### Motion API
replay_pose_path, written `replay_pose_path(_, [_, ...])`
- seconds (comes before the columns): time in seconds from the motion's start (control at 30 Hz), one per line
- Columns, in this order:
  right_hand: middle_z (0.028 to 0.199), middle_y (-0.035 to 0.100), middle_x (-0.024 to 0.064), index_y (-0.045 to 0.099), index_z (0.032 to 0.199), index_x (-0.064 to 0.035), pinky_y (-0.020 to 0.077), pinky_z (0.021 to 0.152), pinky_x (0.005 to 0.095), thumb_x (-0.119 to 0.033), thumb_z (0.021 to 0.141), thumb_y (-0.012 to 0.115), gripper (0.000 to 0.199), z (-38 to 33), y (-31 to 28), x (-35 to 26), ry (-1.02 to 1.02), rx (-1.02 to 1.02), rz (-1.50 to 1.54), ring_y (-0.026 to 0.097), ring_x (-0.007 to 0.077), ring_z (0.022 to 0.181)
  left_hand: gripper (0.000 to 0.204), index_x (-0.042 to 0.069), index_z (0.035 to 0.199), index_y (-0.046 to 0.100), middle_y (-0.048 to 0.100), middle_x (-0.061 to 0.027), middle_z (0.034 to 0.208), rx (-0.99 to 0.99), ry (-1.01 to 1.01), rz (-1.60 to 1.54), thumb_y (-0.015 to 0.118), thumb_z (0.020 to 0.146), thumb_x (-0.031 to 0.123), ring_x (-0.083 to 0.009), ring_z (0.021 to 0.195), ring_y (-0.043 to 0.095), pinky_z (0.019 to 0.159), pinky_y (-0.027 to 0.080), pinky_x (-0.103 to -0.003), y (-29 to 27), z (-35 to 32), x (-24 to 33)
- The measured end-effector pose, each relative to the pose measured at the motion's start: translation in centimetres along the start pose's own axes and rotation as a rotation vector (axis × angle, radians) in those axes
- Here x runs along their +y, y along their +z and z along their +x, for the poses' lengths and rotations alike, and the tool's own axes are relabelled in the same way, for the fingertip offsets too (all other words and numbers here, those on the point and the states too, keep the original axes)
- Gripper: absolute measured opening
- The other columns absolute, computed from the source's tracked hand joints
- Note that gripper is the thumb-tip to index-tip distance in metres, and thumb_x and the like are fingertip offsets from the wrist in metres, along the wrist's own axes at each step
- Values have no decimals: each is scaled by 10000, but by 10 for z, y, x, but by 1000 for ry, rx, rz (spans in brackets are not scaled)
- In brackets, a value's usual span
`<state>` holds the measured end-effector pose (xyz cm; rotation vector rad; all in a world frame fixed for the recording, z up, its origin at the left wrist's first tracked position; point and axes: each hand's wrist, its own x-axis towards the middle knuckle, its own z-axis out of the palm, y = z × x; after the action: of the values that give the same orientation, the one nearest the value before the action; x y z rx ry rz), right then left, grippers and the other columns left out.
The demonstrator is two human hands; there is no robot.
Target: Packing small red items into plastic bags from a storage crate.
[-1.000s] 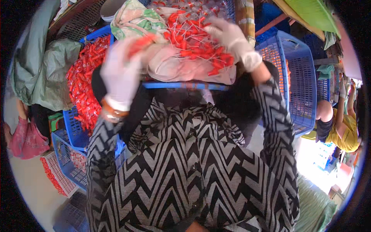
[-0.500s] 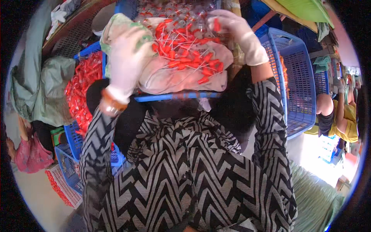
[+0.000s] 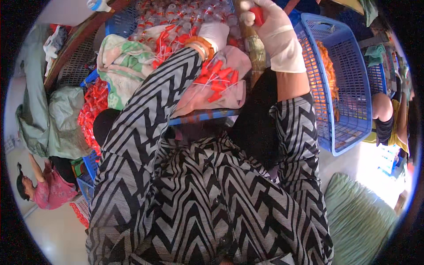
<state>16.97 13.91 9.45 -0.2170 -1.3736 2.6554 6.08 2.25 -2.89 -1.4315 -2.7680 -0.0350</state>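
Observation:
My right hand (image 3: 278, 39), in a white glove, is raised at the top edge with its fingers closed round a red cap (image 3: 256, 16). My left hand (image 3: 213, 36), gloved too, reaches across the cloths toward the clear bottles with red rings (image 3: 176, 15); its fingers are hidden, so what it holds does not show. Below it, red caps with thin white tubes (image 3: 216, 81) lie scattered on a pink cloth (image 3: 234, 62). More of them lie beside my left wrist, next to a white and green cloth (image 3: 117, 57).
At left a blue crate holds red pieces (image 3: 93, 106), near a grey-green sack (image 3: 66, 115). A tall blue basket (image 3: 349, 88) at right stands beside orange pieces (image 3: 327, 66). Other people are at the far left (image 3: 55, 185) and far right (image 3: 393, 115).
My left hand has moved right and away from me, over the bottles. My right hand has risen toward the top edge, still with a red cap. The view has shifted slightly.

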Motion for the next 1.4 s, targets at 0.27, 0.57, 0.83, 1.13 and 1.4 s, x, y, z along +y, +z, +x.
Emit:
replay_pose_path(0.27, [712, 571, 12, 651, 970, -21, 404, 531, 189, -157, 931, 470, 230, 11, -14, 11, 98, 76, -27, 497, 107, 561, 175, 49, 793, 681, 666, -147, 815, 203, 55, -126, 523, 773, 122, -339, 812, 645, 706, 514, -444, -5, -14, 8])
replay_pose_path(0.57, [793, 618, 28, 620, 1016, 6, 409, 554, 208, -209, 927, 461, 282, 10, -19, 11, -1, -33, 86, 506, 83, 601, 190, 160, 944, 688, 660, -144, 938, 16, -295, -615, 552, 819, 201, -315, 783, 641, 692, 515, -407, -36, -26, -37])
replay_pose_path(0.83, [806, 619, 31, 613, 1038, 26, 396, 572, 199, -224, 923, 465, 312, -1, -15, 6, -35, 120, 25, 503, 83, 619, 328, 179, 1088, 640, 617, -107, 1052, 296, -143, 72, 572, 769, 153, -311, 1071, 552, 869, 448, -474, -16, 29, -24])
replay_pose_path(1.13, [838, 615, 22, 615, 1074, 33, 383, 605, 195, -180, 935, 410, 327, 4, -7, 9, -15, 142, -79, 488, 80, 664, 327, 109, 1058, 630, 624, -161, 1054, -164, 17, -225, 602, 734, 135, -337, 999, 588, 854, 473, -410, 5, 29, -36])
replay_pose_path(1.4, [780, 631, 18, 645, 971, -14, 384, 535, 188, -211, 900, 495, 257, 0, -1, 12, 5, 135, -80, 488, 58, 588, 393, 9, 1183, 561, 631, -55, 1058, 216, -160, -1037, 632, 797, 25, -143, 961, 591, 841, 467, -263, -62, -65, -43])
